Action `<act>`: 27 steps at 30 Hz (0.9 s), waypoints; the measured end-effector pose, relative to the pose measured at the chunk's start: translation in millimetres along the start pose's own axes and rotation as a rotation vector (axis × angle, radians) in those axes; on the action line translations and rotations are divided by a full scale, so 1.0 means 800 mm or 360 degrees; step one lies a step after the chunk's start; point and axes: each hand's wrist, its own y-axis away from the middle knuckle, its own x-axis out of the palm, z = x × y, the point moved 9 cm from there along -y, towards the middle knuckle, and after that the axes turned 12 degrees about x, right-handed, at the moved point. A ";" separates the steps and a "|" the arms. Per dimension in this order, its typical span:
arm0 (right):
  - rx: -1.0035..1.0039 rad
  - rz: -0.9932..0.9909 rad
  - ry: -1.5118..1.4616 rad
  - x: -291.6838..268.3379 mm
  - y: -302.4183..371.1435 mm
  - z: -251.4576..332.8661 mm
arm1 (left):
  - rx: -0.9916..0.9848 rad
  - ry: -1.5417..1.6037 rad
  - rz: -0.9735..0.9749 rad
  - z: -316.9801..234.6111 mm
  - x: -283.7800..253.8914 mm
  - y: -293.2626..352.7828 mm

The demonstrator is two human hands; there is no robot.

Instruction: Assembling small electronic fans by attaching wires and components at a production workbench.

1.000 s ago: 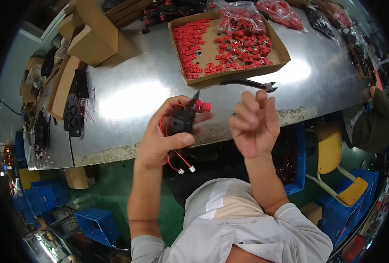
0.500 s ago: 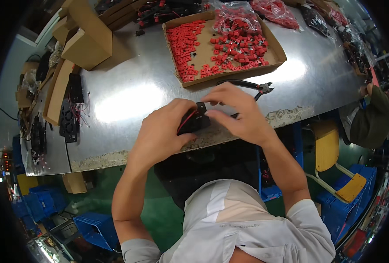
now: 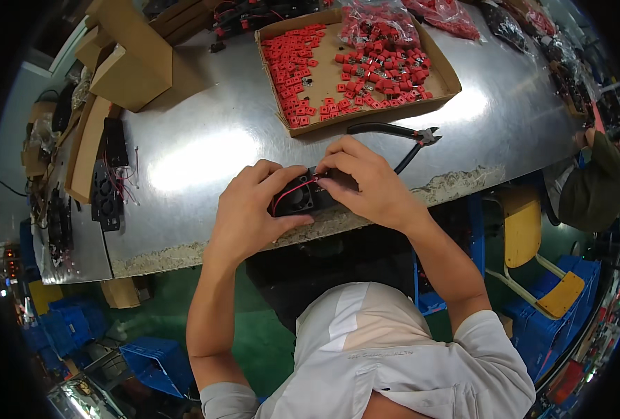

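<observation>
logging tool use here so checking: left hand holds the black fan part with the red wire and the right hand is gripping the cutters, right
The right hand is not gripping the cutters: the head view shows them lying on the metal table, while its fingers are at the right end of the black fan part, which the left hand holds.

The axial fan (image 3: 299, 200) is showing plain black, its wire (image 3: 292, 189) bright red. Red plastic clips (image 3: 292, 56) are standing out against the brown cardboard tray (image 3: 326, 66). The chair (image 3: 521, 227) is showing yellow, the crate (image 3: 153, 363) blue, the shirt (image 3: 394, 380) grey, white and beige in blocks.
</observation>
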 end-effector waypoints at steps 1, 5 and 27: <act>0.0006 -0.0003 -0.0003 -0.001 0.000 -0.001 | -0.0038 0.0076 -0.0009 0.005 0.002 0.002; -0.0097 0.0009 0.0099 -0.002 -0.001 0.005 | 0.0040 0.0057 -0.0057 -0.002 0.000 -0.001; -0.0076 -0.0024 -0.0459 0.011 0.010 0.033 | 0.0066 -0.0143 0.0041 -0.010 0.001 -0.005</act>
